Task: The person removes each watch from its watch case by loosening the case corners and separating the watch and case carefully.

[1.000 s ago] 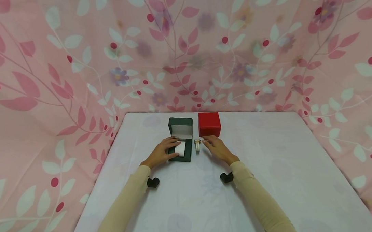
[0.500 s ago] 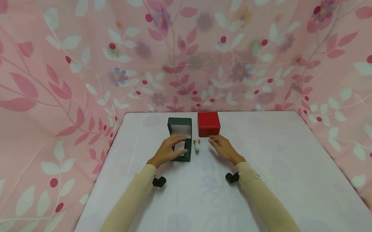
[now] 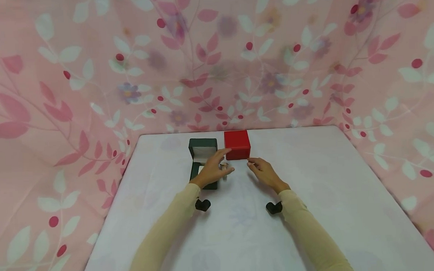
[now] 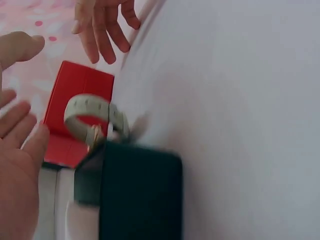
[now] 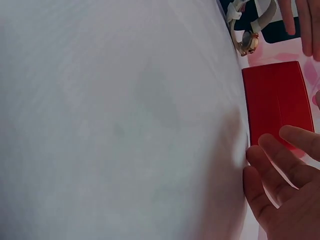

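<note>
A wristwatch [image 3: 224, 166] with a pale strap and gold-toned case stands on the white cloth, its strap [image 4: 87, 106] looped in the left wrist view. My left hand [image 3: 214, 170] hovers over it with thumb and fingers spread apart, holding nothing. Under that hand and wrist lies a dark green watch box [image 3: 204, 149], its lid raised; the white cushion [image 3: 200, 168] inside is mostly hidden. To the right, my right hand [image 3: 264, 173] is empty, fingers loosely bent, just in front of a closed red box [image 3: 237, 144].
White cloth [image 3: 242, 230] covers the table. Pink floral fabric [image 3: 218, 63] hangs behind and along both sides. Black wrist mounts [image 3: 203, 205] hang at the inner side of each sleeve.
My left hand has moved right, from the green box's cushion to over the watch. My right hand has drawn slightly right, away from the watch. The boxes stay in place.
</note>
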Demonstrator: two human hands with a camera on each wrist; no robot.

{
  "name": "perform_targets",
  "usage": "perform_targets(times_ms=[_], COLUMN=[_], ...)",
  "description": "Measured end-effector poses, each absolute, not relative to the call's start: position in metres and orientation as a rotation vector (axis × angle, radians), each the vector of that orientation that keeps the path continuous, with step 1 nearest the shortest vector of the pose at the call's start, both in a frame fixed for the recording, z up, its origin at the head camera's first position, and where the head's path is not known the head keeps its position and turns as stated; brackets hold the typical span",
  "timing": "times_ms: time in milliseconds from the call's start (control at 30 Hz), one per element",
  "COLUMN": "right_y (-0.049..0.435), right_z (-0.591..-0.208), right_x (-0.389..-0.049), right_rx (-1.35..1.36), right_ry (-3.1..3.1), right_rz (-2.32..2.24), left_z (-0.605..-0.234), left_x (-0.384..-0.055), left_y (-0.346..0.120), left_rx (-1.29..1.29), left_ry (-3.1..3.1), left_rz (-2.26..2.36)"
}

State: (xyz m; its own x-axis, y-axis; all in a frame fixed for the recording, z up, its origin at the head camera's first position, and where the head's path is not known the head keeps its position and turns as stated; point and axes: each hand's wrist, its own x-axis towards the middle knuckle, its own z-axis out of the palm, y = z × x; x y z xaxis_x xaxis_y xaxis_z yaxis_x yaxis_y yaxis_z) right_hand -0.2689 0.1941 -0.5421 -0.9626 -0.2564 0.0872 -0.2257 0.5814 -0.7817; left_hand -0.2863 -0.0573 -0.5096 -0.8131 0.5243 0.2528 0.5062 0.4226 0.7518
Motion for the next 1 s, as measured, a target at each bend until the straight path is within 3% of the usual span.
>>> perform_targets(times_ms=[200, 500, 1000], right_y=[0.2, 0.203, 0.187], right_z=[-0.542, -0.541, -0.521], right_x=[-0.268, -0.269, -0.299], right_rx=[-0.398, -0.401, -0.249], right_ry=[2.735, 2.765, 2.709], right_rz=[-1.404, -1.436, -1.584], left_z=[-0.51, -0.521, -0.532], left_x=[-0.297, -0.316, -0.321], left_y=[-0.029, -0.008, -0.004], left_rx=[0.658, 0.385, 0.326], left_ry=[2.711, 2.671, 2.627], left_rz=[1.269, 1.576, 1.636])
